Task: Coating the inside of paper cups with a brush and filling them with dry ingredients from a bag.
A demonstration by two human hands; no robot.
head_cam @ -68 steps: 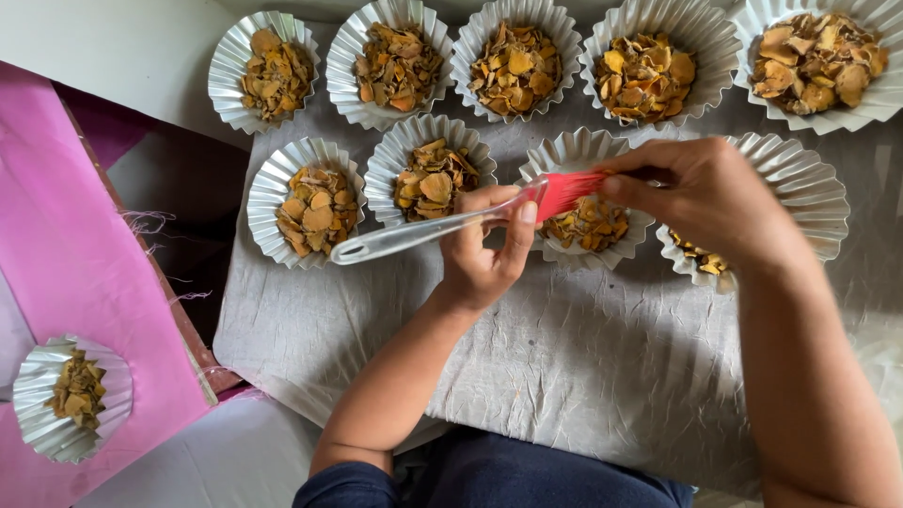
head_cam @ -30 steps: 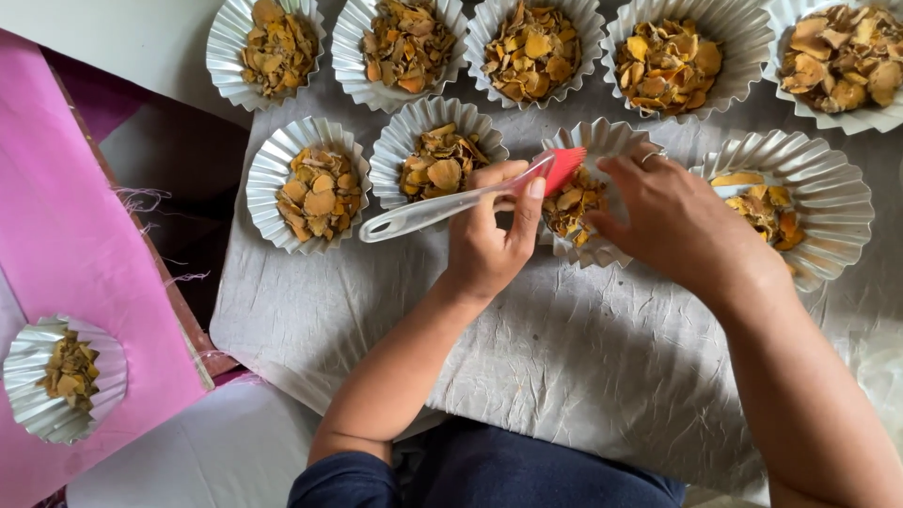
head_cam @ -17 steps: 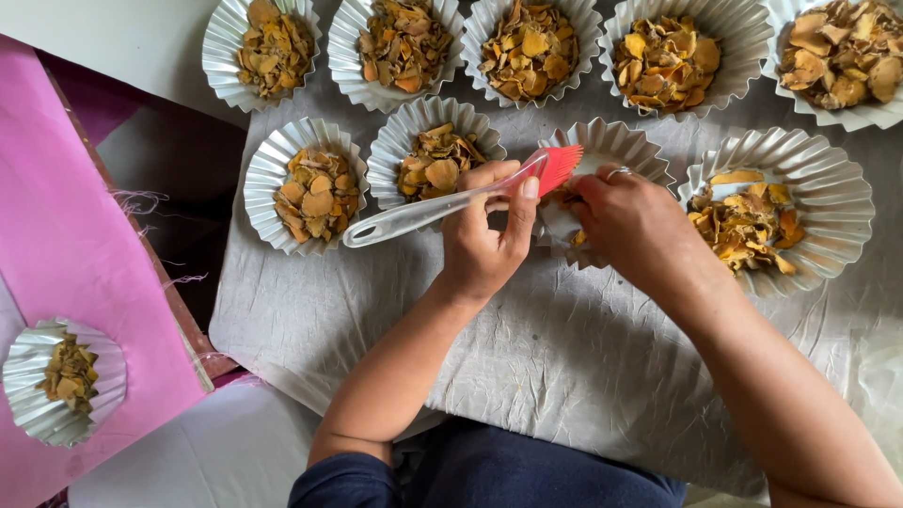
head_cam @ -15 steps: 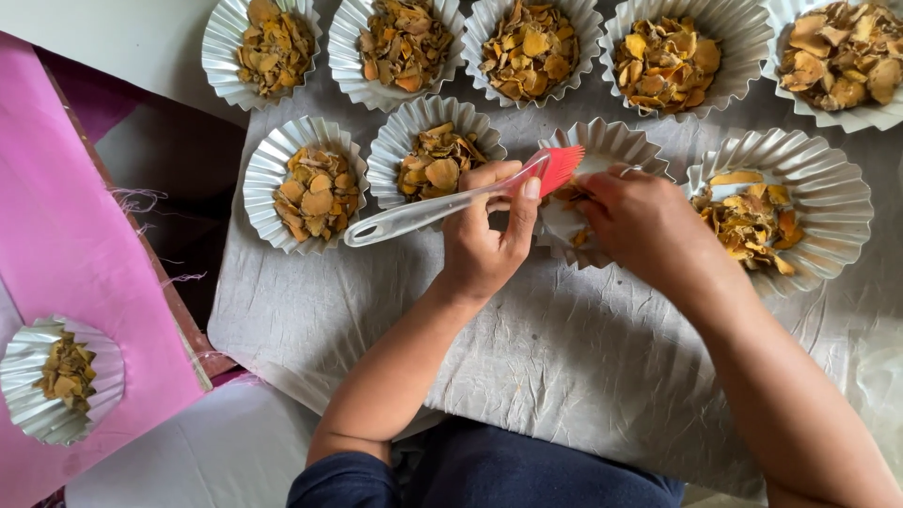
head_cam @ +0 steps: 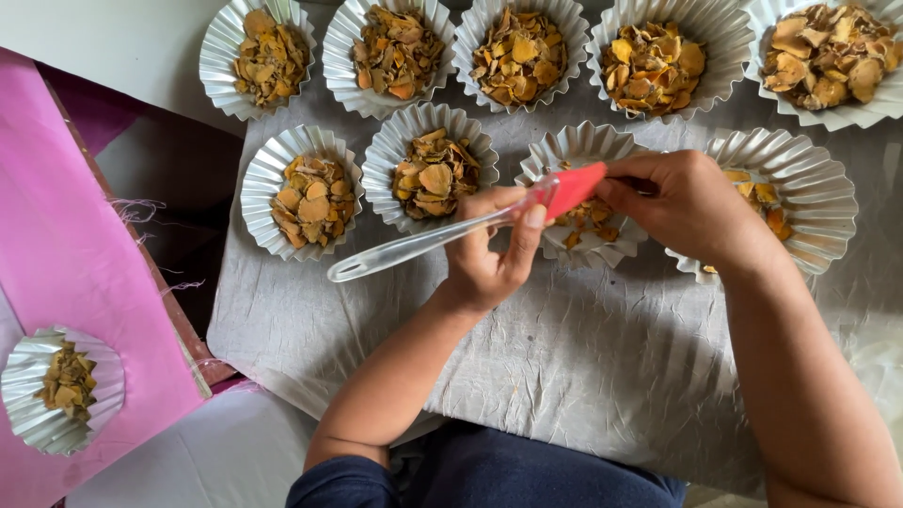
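My left hand (head_cam: 489,254) grips a spatula (head_cam: 442,235) with a clear handle and a red blade, the handle pointing left over the grey cloth (head_cam: 564,367). My right hand (head_cam: 691,207) pinches the red blade end above a fluted silver foil cup (head_cam: 569,150) that holds orange-brown dried slices. To the right, another foil cup (head_cam: 800,179) with a few slices lies partly under my right wrist.
Several filled foil cups stand in a back row, such as one (head_cam: 517,52) at the middle, and two more (head_cam: 306,193) (head_cam: 433,174) to the left. A pink sheet (head_cam: 66,245) lies at the left with one filled cup (head_cam: 61,386) on it.
My right hand moved from the right-hand cup to the middle cup and back onto the red blade. The spatula stayed in my left hand, nearly level.
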